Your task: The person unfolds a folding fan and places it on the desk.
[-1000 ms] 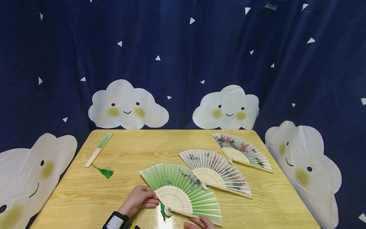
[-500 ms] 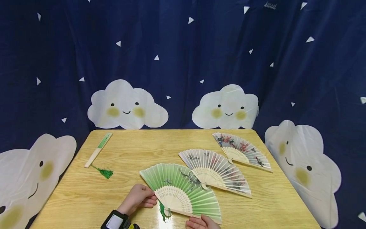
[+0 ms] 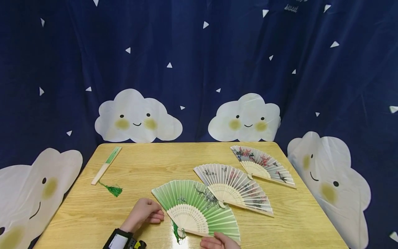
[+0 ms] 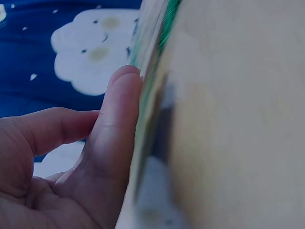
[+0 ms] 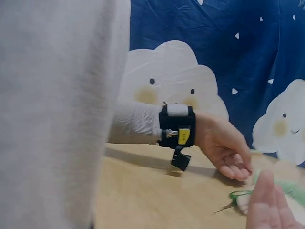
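Observation:
A spread green folding fan (image 3: pixel 174 193) lies on the table, with a green tassel (image 3: pixel 178 233) by its pivot. My left hand (image 3: pixel 144 211) is just left of the fan's ribs, fingers loosely bent, a small gap between them and the fan. At the fan's lower right edge sits my right hand (image 3: pixel 220 241), its fingers fairly straight; whether they touch the rib is hard to tell. In the right wrist view the left hand (image 5: pixel 223 147) holds nothing, and part of the right hand (image 5: pixel 270 207) shows in the corner.
A spread floral fan (image 3: pixel 230 186) overlaps the green one's right side. Another spread floral fan (image 3: pixel 258 166) lies behind it. At the back left is a folded green fan (image 3: pixel 107 166) with its tassel (image 3: pixel 113 190). A dark blue curtain (image 3: pixel 199 62) with clouds surrounds the table.
My left hand has let go of the green fan's left rib and drawn away to the left. The right hand has shifted little, and the fans stay in place.

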The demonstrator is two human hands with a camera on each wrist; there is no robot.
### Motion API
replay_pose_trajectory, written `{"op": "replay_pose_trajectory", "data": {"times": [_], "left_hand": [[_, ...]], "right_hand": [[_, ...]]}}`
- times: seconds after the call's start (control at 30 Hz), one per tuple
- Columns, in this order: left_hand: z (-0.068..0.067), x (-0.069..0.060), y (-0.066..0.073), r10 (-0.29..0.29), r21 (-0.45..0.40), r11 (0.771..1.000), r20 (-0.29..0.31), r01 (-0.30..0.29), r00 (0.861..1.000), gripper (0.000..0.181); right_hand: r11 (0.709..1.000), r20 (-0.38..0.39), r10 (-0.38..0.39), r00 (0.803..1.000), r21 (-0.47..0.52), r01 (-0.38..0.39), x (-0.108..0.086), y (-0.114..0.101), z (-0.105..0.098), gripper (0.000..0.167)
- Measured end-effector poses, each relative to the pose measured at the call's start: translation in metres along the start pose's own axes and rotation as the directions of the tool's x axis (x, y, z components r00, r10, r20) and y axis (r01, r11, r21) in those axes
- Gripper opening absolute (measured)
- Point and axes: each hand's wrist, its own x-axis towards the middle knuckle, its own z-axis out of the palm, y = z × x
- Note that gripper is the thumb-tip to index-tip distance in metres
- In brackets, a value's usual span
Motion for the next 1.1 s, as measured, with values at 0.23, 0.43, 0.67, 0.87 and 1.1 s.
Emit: {"op": "replay_pose_trajectory", "data": {"times": [0.23,0.43,0.67,0.87,1.1], "left_hand": [[-0.031,0.001,0.033,0.062,0.114,0.993,-0.221,-0.037,0.973,0.024],[-0.069,-0.002,0.064,0.220,0.369,0.926,-0.369,-0.075,0.903,0.038],[-0.113,-0.003,0.076,0.461,0.661,0.750,-0.516,-0.007,0.722,0.038],[-0.153,0.014,0.062,0.465,0.715,0.665,-0.622,0.215,0.631,0.038],[-0.182,0.034,0.029,0.290,0.629,0.675,-0.707,0.386,0.645,0.040]], "right_hand": [[0.995,0.035,-0.095,0.995,-0.027,0.096,-0.006,-0.022,0.011,0.044],[0.969,-0.066,-0.211,0.975,-0.141,0.201,-0.010,-0.037,0.021,0.036],[0.782,-0.116,-0.434,0.893,-0.540,0.310,-0.013,-0.049,0.022,0.032],[0.551,-0.094,-0.591,0.801,-0.772,0.316,-0.014,-0.051,0.023,0.039],[0.287,-0.075,-0.667,0.741,-0.944,0.163,-0.015,-0.048,0.022,0.035]]}}
